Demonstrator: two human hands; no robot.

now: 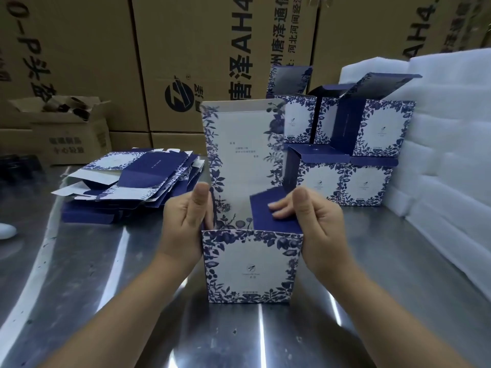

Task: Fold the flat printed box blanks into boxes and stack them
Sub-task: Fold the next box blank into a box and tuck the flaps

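A half-formed box (252, 266), white with a blue floral border, stands upright on the steel table in front of me. Its tall lid panel (243, 160) rises behind the open top. My left hand (183, 224) grips the box's left wall, thumb up. My right hand (316, 227) grips the right wall, its fingers pressing a dark blue inner flap (268, 208) down into the opening. A loose pile of flat blanks (130, 179) lies to the left. Folded boxes (345, 155) with lids open are stacked in two rows at the back right.
The steel table (106, 261) is shiny. White foam sheets (446, 144) are piled along the right side. Large brown cartons (186, 49) form a wall behind. A small open carton (69, 128) sits at the back left, and a white object (6, 231) shows at the left edge.
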